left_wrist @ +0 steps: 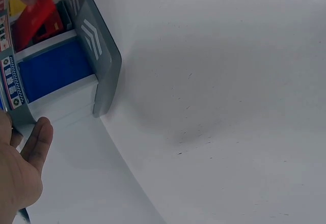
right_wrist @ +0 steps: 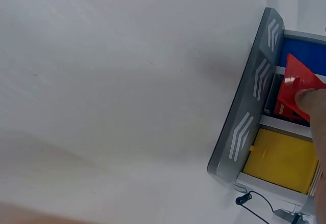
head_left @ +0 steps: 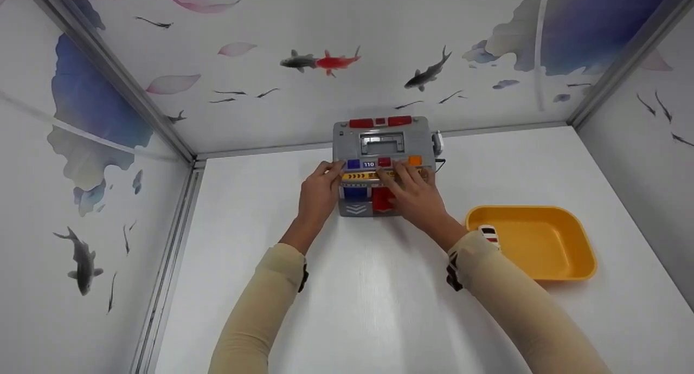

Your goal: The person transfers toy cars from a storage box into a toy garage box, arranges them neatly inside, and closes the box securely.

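Note:
A grey toy garage (head_left: 347, 141) with blue (left_wrist: 56, 68), red (right_wrist: 298, 81) and yellow (right_wrist: 282, 160) doors stands against the back wall. My left hand (head_left: 320, 195) grips its left side, fingers bent at the edge. Across its top and front lies my right hand (head_left: 420, 200), fingers spread; in the right wrist view one fingertip touches the red door. That middle door is tilted outward, with a red object (right_wrist: 288, 113) partly visible behind it. Blue and yellow doors look closed. The right hand hides the yellow door in the head view.
A yellow tray (head_left: 547, 244) lies to the right of the garage, a small white toy car (head_left: 488, 234) at its left end, partly behind my right sleeve. Keys or a small part on a black cord (right_wrist: 244, 198) hang by the garage's right side. Printed walls enclose the white table.

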`<state>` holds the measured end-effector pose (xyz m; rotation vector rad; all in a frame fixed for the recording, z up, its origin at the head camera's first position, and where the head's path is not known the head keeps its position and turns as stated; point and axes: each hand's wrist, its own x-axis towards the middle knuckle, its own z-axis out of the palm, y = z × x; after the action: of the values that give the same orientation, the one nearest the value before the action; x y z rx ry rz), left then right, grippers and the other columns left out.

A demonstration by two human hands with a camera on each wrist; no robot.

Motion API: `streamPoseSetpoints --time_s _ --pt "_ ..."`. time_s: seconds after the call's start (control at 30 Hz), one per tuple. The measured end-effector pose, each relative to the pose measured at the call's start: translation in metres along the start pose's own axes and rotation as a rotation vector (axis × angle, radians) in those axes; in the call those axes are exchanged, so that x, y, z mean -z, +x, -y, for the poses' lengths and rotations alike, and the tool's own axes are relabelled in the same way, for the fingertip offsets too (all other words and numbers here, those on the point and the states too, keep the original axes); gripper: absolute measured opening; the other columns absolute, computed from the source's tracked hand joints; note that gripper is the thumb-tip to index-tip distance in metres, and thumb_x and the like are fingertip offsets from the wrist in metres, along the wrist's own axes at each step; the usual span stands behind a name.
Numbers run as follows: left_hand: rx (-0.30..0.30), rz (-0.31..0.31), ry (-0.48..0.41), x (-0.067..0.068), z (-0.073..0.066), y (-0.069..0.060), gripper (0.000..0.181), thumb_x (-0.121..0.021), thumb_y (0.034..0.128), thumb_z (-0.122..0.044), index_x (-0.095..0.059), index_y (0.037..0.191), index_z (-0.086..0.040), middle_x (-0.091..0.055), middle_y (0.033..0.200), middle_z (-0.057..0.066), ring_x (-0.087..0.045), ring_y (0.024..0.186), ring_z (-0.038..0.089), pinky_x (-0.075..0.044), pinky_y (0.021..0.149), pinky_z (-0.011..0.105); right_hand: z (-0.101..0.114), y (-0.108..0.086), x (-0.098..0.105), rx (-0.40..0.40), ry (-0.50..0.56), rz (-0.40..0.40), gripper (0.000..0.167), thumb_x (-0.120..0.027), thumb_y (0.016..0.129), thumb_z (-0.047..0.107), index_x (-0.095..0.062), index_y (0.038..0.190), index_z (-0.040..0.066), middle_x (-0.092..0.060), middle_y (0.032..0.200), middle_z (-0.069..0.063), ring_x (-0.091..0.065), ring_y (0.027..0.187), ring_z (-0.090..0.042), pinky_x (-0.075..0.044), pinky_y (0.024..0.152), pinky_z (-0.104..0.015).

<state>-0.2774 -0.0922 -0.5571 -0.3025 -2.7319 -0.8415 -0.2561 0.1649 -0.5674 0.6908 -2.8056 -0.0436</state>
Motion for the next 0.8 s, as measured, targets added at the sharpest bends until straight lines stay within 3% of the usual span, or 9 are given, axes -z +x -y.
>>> streamPoseSetpoints --time_s 0.37,0.8 --pt "-0.004 -0.007 -0.009 0.000 0.001 0.001 0.035 -0.062 0.1153 -0.026 -0.072 0.148 -0.017 -0.074 0.129 0.006 -0.078 0.120 0.024 -0.066 0.102 0.037 0.003 0.007 -0.004 0.001 -0.040 -0.017 0.087 -0.087 0.099 0.033 -0.034 0.168 0.029 -0.045 0.165 -0.017 -0.045 0.153 -0.038 -0.045 0.122 -0.071" --pt "-0.022 -0.028 0.002 -0.002 0.001 0.000 0.034 -0.064 0.1142 -0.026 -0.074 0.146 -0.018 -0.074 0.127 0.006 -0.079 0.118 0.025 -0.067 0.097 0.037 0.006 0.012 -0.012 0.035 -0.137 -0.056 0.090 -0.089 0.096 0.018 -0.034 0.167 0.025 -0.051 0.154 -0.017 -0.046 0.147 -0.037 -0.047 0.115 -0.066"
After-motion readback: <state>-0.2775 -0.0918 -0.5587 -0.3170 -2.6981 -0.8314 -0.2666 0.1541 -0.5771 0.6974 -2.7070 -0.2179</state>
